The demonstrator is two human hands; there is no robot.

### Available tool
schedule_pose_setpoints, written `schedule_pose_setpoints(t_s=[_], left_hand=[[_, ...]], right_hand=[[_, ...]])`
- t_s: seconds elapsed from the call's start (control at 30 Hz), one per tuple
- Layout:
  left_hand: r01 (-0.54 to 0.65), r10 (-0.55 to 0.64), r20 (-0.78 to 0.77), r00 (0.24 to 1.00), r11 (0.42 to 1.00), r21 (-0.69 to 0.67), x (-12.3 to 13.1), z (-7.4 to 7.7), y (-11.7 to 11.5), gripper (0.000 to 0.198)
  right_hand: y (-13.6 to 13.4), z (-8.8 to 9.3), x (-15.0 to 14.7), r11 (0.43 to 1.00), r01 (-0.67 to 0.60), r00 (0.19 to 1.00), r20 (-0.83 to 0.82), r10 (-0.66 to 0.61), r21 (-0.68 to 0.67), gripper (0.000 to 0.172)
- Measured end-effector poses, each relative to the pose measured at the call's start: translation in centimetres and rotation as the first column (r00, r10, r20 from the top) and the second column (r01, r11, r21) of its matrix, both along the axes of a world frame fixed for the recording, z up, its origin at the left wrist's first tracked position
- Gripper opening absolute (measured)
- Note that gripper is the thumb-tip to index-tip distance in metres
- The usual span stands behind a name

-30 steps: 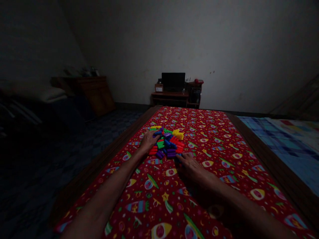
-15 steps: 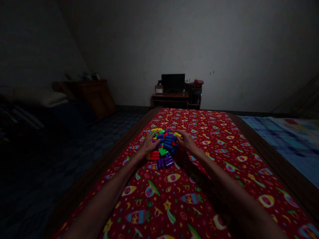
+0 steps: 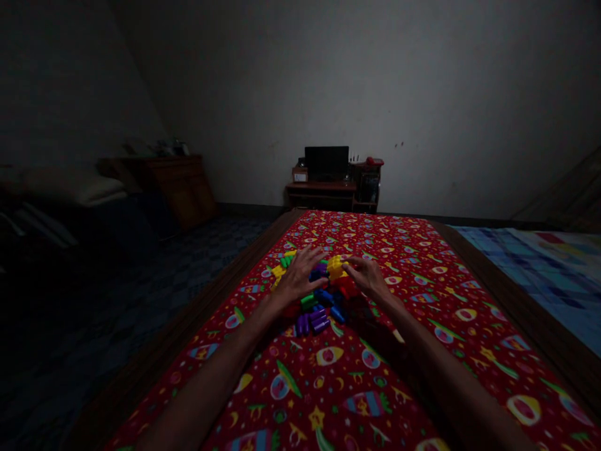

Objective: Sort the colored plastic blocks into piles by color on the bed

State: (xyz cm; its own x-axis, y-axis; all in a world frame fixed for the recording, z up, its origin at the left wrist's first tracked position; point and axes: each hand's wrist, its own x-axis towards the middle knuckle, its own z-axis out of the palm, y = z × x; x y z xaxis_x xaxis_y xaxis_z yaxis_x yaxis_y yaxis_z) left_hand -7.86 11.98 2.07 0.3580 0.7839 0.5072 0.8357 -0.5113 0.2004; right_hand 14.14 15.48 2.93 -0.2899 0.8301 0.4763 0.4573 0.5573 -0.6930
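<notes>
A pile of coloured plastic toy blocks lies on the red patterned cloth, with purple blocks (image 3: 312,321) at its near edge and blue blocks (image 3: 325,297) in the middle. My left hand (image 3: 299,275) is over the pile, its fingers spread and covering part of it. At the pile's right side my right hand (image 3: 369,275) pinches a yellow block piece (image 3: 336,267) between thumb and fingers. Red blocks (image 3: 347,288) sit just below that piece. More yellow blocks (image 3: 278,272) and green blocks (image 3: 287,260) show left of my left hand.
The red cloth (image 3: 328,388) covers a long surface with dark brown borders. A desk with a monitor (image 3: 327,163) stands by the far wall, and a wooden cabinet (image 3: 181,188) at the left. Blue checked bedding (image 3: 521,269) lies to the right.
My left hand has moved right and over the pile, its fingers now spread. The yellow piece at my right hand stands out more, and the blocks on the right side have shifted.
</notes>
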Motion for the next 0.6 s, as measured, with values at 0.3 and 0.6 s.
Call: schedule_pose_setpoints(t_s=[0.3, 0.6], left_hand=[[-0.078, 0.076, -0.05, 0.996, 0.997, -0.03, 2.3, 0.6, -0.6, 0.049], [-0.208, 0.206, -0.048, 0.977, 0.978, -0.035, -0.9, 0.1, -0.3, 0.028]], right_hand=[[0.3, -0.6, -0.1, 0.962, -0.223, 0.956, -0.228, 0.184, -0.16, 0.027], [1.3, -2.5, -0.7, 0.947, -0.248, 0.944, -0.271, 0.188, -0.205, 0.026]])
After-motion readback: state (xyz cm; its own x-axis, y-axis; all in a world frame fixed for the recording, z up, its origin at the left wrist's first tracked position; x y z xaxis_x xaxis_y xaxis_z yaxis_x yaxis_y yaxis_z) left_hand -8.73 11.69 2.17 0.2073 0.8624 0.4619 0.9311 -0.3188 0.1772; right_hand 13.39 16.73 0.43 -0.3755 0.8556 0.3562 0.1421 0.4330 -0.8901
